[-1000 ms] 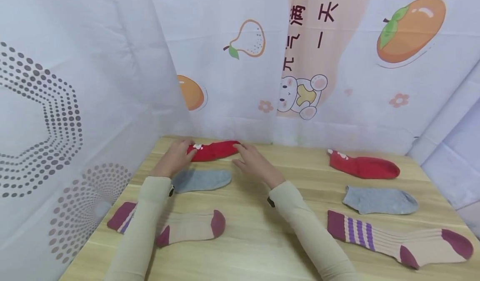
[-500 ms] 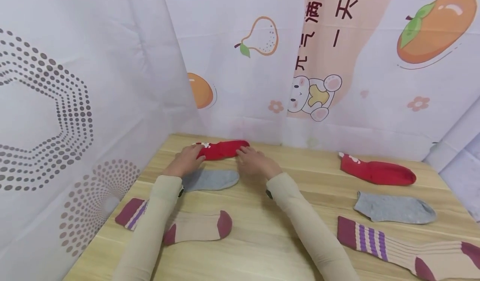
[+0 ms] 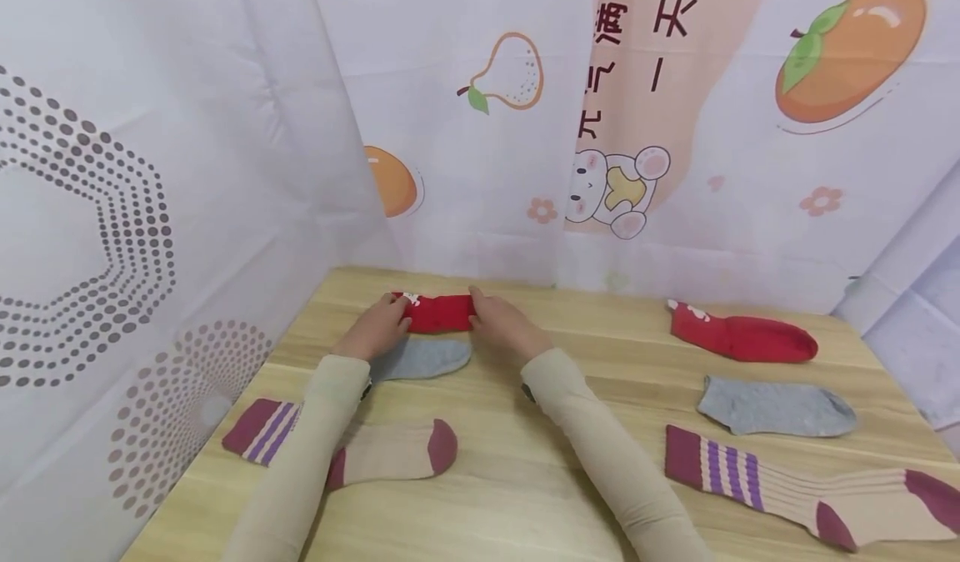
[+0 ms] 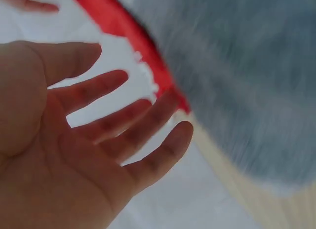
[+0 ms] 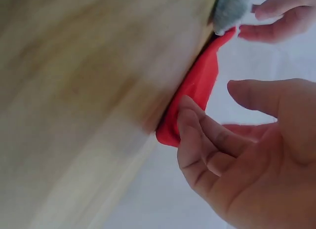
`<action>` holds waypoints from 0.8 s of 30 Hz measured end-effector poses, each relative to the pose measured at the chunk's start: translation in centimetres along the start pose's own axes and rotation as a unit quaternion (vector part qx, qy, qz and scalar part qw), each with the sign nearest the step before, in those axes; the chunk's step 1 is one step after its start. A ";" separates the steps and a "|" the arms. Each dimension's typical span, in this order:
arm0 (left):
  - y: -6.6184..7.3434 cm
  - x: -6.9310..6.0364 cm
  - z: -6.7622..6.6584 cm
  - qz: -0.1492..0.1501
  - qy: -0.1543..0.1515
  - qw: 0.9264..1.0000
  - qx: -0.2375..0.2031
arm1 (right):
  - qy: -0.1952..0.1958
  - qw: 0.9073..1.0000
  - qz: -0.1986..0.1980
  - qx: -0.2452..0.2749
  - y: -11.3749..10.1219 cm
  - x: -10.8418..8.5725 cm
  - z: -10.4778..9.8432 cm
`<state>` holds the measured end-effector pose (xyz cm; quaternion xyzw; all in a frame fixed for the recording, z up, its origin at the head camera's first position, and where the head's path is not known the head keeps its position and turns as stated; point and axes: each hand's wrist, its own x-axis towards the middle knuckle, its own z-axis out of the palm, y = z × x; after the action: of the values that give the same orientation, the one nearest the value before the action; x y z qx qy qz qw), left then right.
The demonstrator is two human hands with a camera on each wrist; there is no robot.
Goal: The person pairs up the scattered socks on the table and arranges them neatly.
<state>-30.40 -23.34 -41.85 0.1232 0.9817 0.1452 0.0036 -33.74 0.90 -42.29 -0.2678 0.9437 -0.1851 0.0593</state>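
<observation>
Close to the table's back edge lies a red sock (image 3: pixel 438 314) with a white motif near its cuff. My left hand (image 3: pixel 377 328) is at the cuff end; in the left wrist view its fingers are spread and loosely extended, fingertips at the red cloth, thumb apart. At the toe end is my right hand (image 3: pixel 506 324). The right wrist view has its fingers (image 5: pixel 190 120) curled against the toe, which they partly hide. Just in front lies a grey sock (image 3: pixel 427 358), partly behind the left wrist. A cream sock (image 3: pixel 393 452) with maroon ends and purple stripes passes under the left sleeve.
On the right side of the wooden table (image 3: pixel 525 479) lie another red sock (image 3: pixel 750 339), a grey sock (image 3: pixel 780 407) and a striped cream sock (image 3: pixel 795 495). Printed white curtains (image 3: pixel 450 237) hang along the back and left edges.
Both hands have come to the red sock's ends, the right fingers now over its toe. The sock has shifted slightly toward me. The other socks lie as before; the head view swung a little.
</observation>
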 end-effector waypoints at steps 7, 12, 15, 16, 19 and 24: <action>-0.2 0.1 1.2 -0.048 0.002 0.999 0.017 | 0.017 1.000 0.017 0.015 0.4 0.7 0.5; -0.6 0.3 1.0 -0.063 0.015 0.997 0.030 | 0.007 0.998 0.023 0.063 0.3 0.8 -0.2; -0.9 0.2 0.9 -0.071 0.009 0.997 0.013 | 0.012 0.997 0.023 0.072 0.4 0.9 -0.3; -0.9 0.2 0.9 -0.074 0.003 0.997 0.005 | 0.015 0.997 0.022 0.073 0.4 0.9 -0.3; -1.0 0.0 0.9 -0.081 -0.015 0.997 -0.012 | 0.020 0.997 0.021 0.076 0.4 0.9 -0.3; -1.0 -0.2 1.0 -0.075 -0.016 0.997 -0.009 | 0.024 0.997 0.013 0.075 0.4 0.7 -0.2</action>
<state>-30.43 -24.00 -43.13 0.0518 0.9866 0.1517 0.0310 -34.56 0.89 -42.22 -0.2455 0.9316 -0.2613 0.0592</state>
